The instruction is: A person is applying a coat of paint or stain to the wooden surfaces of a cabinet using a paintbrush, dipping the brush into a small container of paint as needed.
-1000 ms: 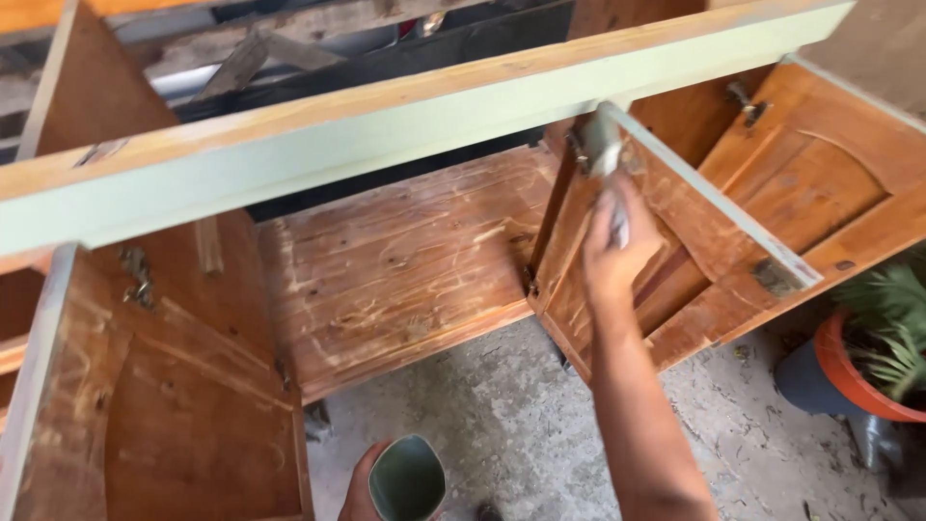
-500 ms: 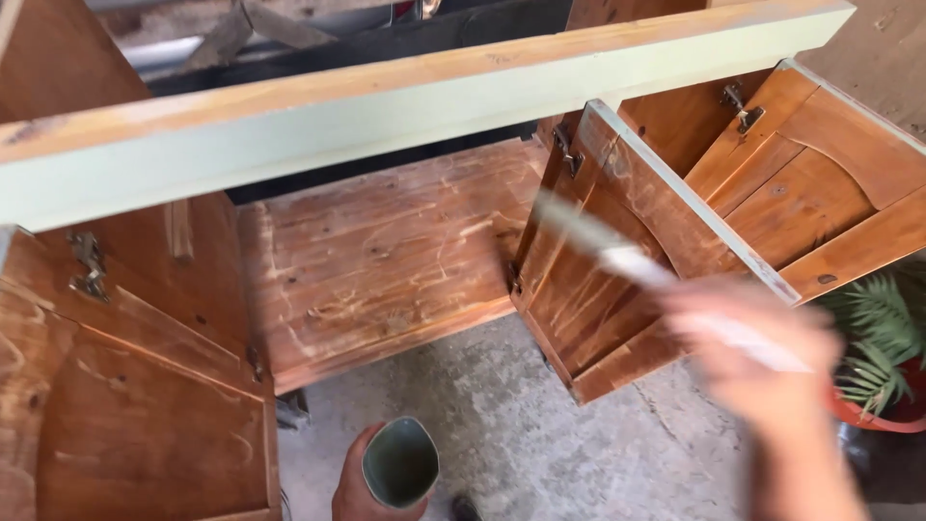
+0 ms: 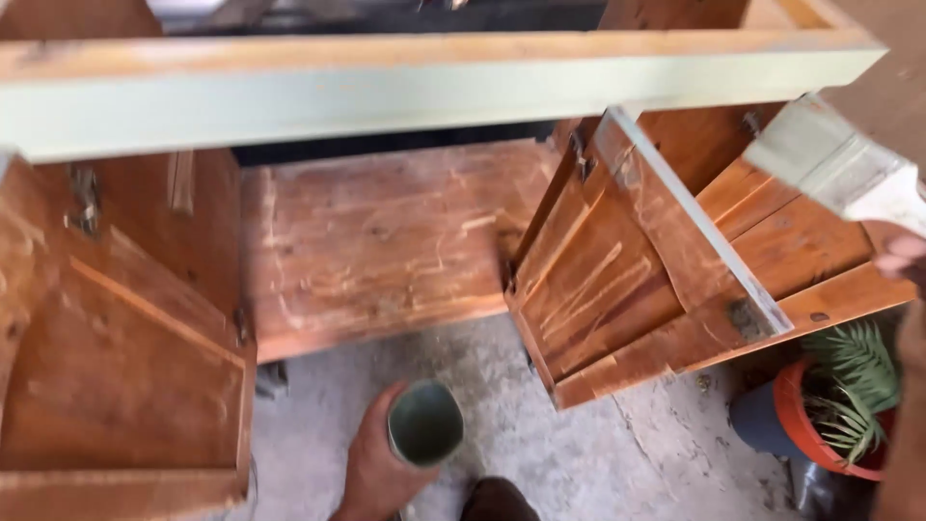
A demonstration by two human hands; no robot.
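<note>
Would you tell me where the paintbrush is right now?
In the head view, the paintbrush is at the upper right, held by the right hand above the open right cabinet door.

Open cabinet bay (image 3: 376,241) between two swung-out doors, left door (image 3: 116,367) and right door (image 3: 656,270), green-painted rail (image 3: 434,87) overhead.

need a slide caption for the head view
Left hand holds a paint can, right hand a wide brush beside an open wooden cabinet.

An outdoor yard workshop: bare wooden cabinet (image 3: 386,241), concrete ground (image 3: 598,444), potted plant (image 3: 839,405).
</note>
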